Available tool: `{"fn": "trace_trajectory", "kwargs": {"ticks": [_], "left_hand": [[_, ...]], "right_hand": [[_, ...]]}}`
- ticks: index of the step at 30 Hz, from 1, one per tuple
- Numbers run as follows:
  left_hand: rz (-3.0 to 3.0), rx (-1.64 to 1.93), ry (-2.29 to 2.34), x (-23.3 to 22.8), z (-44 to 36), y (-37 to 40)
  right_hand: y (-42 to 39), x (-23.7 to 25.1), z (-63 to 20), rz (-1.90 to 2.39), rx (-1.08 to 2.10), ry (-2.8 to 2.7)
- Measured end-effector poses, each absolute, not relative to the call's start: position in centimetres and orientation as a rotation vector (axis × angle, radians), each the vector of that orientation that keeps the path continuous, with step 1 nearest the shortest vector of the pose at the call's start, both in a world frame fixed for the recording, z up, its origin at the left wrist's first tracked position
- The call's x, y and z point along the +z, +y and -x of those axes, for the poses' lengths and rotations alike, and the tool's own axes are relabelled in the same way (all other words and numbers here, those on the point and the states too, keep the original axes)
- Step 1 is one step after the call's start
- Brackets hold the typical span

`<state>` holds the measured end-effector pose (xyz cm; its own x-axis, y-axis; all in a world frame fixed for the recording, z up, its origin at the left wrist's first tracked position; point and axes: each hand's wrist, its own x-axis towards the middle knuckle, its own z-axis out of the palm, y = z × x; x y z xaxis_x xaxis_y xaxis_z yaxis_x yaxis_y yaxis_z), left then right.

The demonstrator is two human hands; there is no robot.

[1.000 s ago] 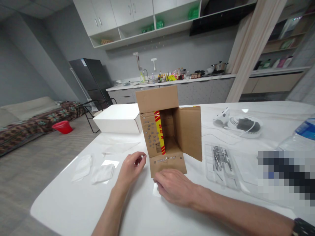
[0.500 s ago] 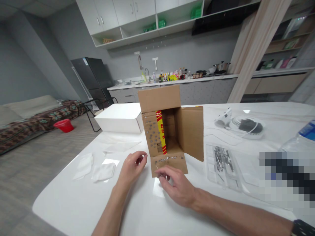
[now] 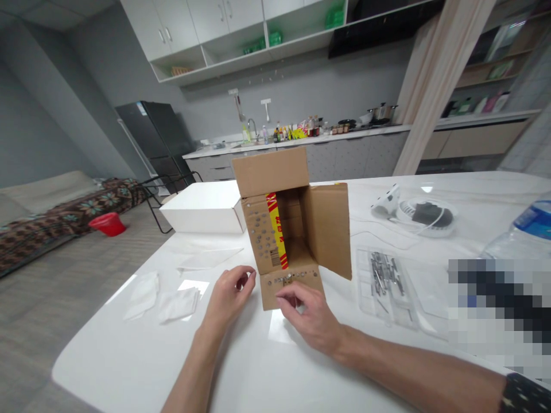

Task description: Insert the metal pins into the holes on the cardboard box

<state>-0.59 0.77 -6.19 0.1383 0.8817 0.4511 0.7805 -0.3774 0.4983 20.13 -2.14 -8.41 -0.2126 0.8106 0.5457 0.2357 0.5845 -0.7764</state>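
An open cardboard box (image 3: 329, 229) stands on the table, its inside facing me. Small round grey metal pieces dot its left flap (image 3: 262, 235), which carries yellow-and-red tape (image 3: 276, 229). More of them form a row along the lower front flap (image 3: 271, 295). My right hand (image 3: 312, 315) is closed in a pinch just in front of that lower flap; a thin metal pin at its fingertips is barely visible. Beside the box's lower left edge, my left hand (image 3: 230, 295) has its fingers curled and thumb bent in; whether it touches the box or holds something is hidden.
To the right lies a clear compartment case (image 3: 387, 284) with many metal pieces. Behind it are a small white fan (image 3: 426, 218) and a cable. A white box (image 3: 202, 209) stands at back left, with white tissues (image 3: 178, 304) nearer. A large clear bottle (image 3: 520, 235) is far right.
My right fingertips have shifted slightly relative to the lower flap, and the pin shows less than before. My left hand stays by the box. The whole view has moved a little.
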Motion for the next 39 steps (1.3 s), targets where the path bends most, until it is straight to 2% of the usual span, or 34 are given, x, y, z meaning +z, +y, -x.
{"fn": "trace_trajectory", "kwargs": {"ticks": [5,13,27,39], "left_hand": [[-2.265,1.054,1.663,-6.17,0.49,0.81],[-2.285,1.077,1.646,-5.92,0.41,0.71],[-2.282,1.093,1.646,-5.79,0.24,0.71],[-2.262,1.069,1.654,-5.65,0.14,0.61]], "right_hand": [[-2.11,-8.47,-20.16,0.862,0.594,-1.74],[-1.67,-8.66,-20.05,0.998,0.808,-1.698],[-1.89,-8.61,-20.12,0.976,0.797,-1.75],[-1.57,-8.07,-20.23,1.071,0.939,-1.654]]}}
